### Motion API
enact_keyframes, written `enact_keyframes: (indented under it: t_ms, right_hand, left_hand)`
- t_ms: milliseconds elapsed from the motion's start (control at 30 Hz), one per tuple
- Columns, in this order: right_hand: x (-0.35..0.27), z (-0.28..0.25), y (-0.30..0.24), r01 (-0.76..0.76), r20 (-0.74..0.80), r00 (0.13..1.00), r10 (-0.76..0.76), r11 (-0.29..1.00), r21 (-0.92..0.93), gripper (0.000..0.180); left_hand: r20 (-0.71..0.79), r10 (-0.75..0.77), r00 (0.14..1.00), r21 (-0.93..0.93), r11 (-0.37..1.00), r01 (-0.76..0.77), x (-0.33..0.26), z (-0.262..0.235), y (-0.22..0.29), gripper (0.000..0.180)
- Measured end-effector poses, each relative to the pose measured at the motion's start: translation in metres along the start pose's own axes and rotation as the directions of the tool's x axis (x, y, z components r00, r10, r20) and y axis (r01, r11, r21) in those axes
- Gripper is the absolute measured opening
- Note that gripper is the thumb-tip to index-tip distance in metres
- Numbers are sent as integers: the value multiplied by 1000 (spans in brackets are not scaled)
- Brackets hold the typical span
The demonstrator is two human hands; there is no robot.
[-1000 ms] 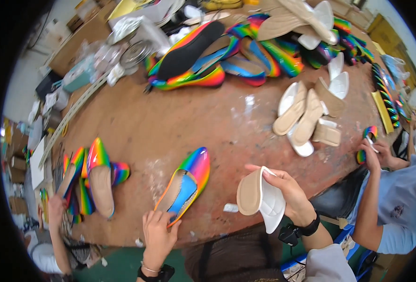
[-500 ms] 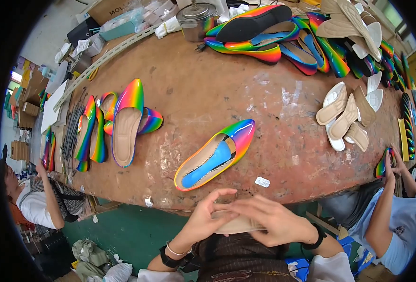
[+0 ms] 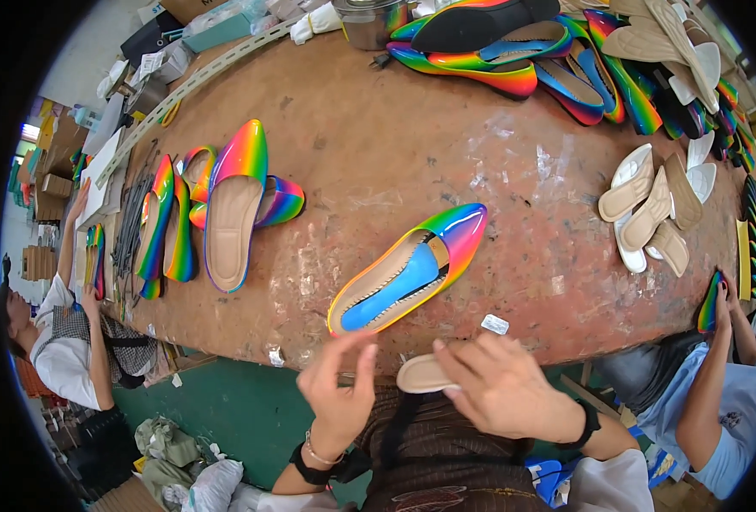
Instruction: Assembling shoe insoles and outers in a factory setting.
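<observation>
At the table's near edge, my right hand (image 3: 514, 392) grips a beige insole (image 3: 424, 374) between thumb and fingers; its rounded end sticks out to the left and the rest is hidden under the hand. My left hand (image 3: 337, 388) is apart from it, with thumb and forefinger spread and nothing between them. Just beyond my hands lies a rainbow-coloured pointed flat shoe (image 3: 459, 243), toe to the far right. Inside it a blue strip (image 3: 395, 290) shows along the stitched inner sole. A small white label (image 3: 495, 324) lies close to my right hand.
Finished-looking rainbow shoes (image 3: 237, 154) stand at the left of the brown table (image 3: 352, 145). Beige insoles (image 3: 651, 213) lie at the right, and more shoes (image 3: 497, 77) are heaped at the back beside a metal pot (image 3: 371, 24). Co-workers (image 3: 75, 341) sit at both sides.
My left hand has come off the insole and moved left, its fingers spreading. The insole stays in my right hand. The view has shifted slightly, so the table things appear displaced.
</observation>
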State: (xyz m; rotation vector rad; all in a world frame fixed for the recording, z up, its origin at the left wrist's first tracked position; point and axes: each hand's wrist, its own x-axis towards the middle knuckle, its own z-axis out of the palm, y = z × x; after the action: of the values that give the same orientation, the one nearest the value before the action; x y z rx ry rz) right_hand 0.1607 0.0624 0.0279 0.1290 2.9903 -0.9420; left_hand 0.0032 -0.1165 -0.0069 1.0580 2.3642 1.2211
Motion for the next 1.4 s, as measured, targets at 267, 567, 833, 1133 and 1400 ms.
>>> enact_keyframes:
  t_ms: [267,567,833,1133,1400]
  right_hand:
    - [18,-44,31,-35,-396,918,4,997,-71,36]
    - [99,63,25,115,-264,963,-47,962,246,25]
    - [117,84,18,120,-208,977,-44,922,368,29]
    - [127,102,17,117,-179,982,-54,925,363,33]
    - [125,101,14,127,-155,984,-84,947,294,40]
  left_hand:
    - [178,214,960,221,942,-251,21,-16,-67,16]
    - [-52,219,974,-172,959,-224,15,9,-107,125]
    - [-34,199,979,-95,975,-202,7,5,-115,123]
    - [-30,226,974,-153,962,-228,9,6,-117,119]
    - [-6,223,975,-143,965,-221,9,4,-118,120]
